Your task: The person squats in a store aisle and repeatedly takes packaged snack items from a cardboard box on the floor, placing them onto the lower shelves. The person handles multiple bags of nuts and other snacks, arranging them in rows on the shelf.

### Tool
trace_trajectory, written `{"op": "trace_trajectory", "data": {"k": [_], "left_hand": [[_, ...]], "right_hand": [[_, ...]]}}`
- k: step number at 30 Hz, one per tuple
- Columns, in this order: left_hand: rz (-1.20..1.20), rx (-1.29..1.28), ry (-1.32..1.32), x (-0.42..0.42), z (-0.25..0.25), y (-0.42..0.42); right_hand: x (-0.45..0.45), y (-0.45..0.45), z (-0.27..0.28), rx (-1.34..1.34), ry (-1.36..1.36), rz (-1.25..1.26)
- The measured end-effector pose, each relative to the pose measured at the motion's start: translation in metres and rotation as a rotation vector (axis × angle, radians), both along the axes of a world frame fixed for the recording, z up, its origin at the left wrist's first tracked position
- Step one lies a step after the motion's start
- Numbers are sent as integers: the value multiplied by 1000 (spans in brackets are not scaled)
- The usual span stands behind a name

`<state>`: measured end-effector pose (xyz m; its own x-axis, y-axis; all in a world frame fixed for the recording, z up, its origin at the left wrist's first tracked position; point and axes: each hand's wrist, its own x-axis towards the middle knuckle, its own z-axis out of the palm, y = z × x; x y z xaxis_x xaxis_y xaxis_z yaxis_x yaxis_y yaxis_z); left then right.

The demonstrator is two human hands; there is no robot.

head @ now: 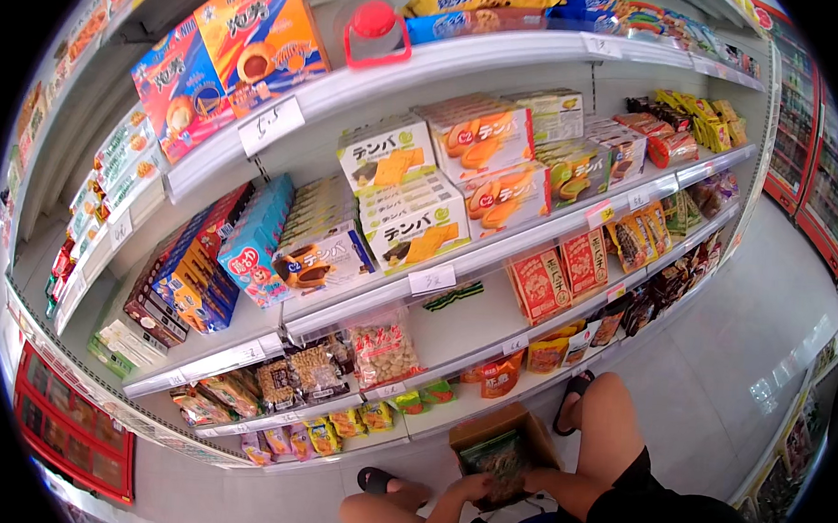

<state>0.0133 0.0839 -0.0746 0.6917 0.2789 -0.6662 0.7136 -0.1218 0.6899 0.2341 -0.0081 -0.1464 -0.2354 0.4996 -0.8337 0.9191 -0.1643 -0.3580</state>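
An opened cardboard box (469, 434) stands on the floor between my feet, with dark green plastic snack packets (489, 452) inside. My left hand (474, 486) reaches over the near left side of the box, its fingers at the packets. From the right, my right hand (537, 480) reaches in at the packets too. Whether either hand grips a packet is too small and blurred to tell. Just beyond the box, an orange snack bag (502, 375) stands on the bottom shelf.
Long white store shelves (472, 318) with boxed biscuits (420, 237) and a bag of peanuts (385, 348) curve across the front. Red-framed drinks coolers (790, 109) stand at the far right, a red cabinet (75, 425) at the lower left, and another stocked shelf (790, 446) at the right.
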Motion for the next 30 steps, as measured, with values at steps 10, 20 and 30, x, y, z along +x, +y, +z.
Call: {"op": "trace_trajectory", "data": {"k": [10,20,30], "left_hand": [[-207,234,-14,25,33,14],[-182,156,-51,8,32,14],[-148,300,-12,5,35,20]], "right_hand": [[-19,-4,-19,15,-186,-414],[-11,-4,-50,66,-243,-643],[18,18,-10,359,127,-316]]}}
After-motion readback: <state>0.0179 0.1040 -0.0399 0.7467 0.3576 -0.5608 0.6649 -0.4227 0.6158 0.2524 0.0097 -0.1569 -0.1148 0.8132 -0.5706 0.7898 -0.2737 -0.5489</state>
